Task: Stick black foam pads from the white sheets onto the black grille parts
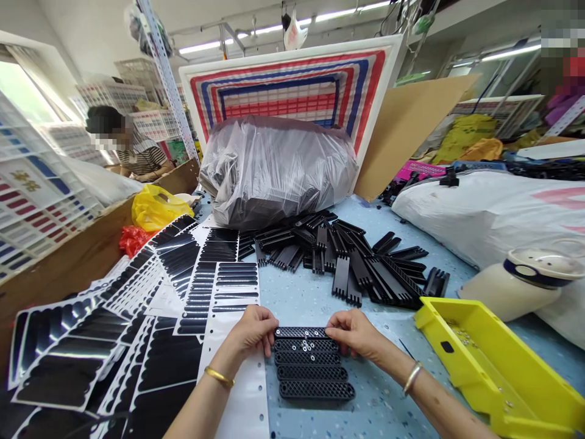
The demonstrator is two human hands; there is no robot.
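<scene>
While the left hand (254, 329) and right hand (355, 332) pinch opposite ends of the farthest black lattice strip (292, 333), that piece lies at six o'clock on the speckled blue table (287, 292), small pale rings (316, 333) on it. Sticker sheets (159, 360) occupy eight o'clock, a yellow bin (466, 366) four. At twelve, a grey plastic bag (278, 164) stands before a stripe-lined basket (274, 60); at ten, a person (141, 152) in a striped top is present.

Bars (311, 373) lie in a row between the left hand (253, 330) and right hand (356, 333), small rings (306, 345) on them. Sheets (57, 381) lie left; a bin (461, 367) stands right, a bottle (509, 285) behind it. Beyond the bars: heaped strips (340, 275), a bag (278, 174) behind.
</scene>
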